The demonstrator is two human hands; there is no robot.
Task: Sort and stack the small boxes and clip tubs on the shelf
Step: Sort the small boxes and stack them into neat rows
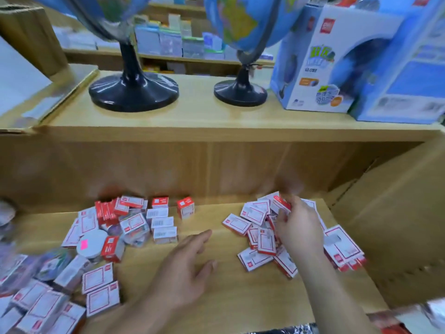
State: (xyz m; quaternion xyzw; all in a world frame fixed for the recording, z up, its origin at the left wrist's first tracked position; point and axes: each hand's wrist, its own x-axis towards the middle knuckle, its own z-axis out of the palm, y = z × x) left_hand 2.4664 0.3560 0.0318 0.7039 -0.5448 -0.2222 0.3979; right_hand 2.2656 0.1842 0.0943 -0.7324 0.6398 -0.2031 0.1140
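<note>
On the lower wooden shelf [224, 292], two spreads of small red-and-white boxes are seen, separated by a bare strip of wood. The right hand [299, 229] is buried in the right-hand pile [252, 214]. Its fingers are curled round one small box [280, 205] at the pile's far edge, close to the back wall. The grip is blurred, but the box appears to be pinched.

The left hand [184, 268] is held over the bare strip with fingers spread and relaxed, and nothing is held in it. The left-hand heap [131, 219], which includes a round white clip tub [92, 242] marked with a pink sticker, lies to the left of that hand. The heap is therefore best reached by the left hand, and the right-hand pile by the right.

The boxes in both spreads are turned every way, so no shared long axis can be given. The bare strip between the hands is judged the likeliest place for a stack to be started, a short move leftward and nearer for the gripped box.
</note>
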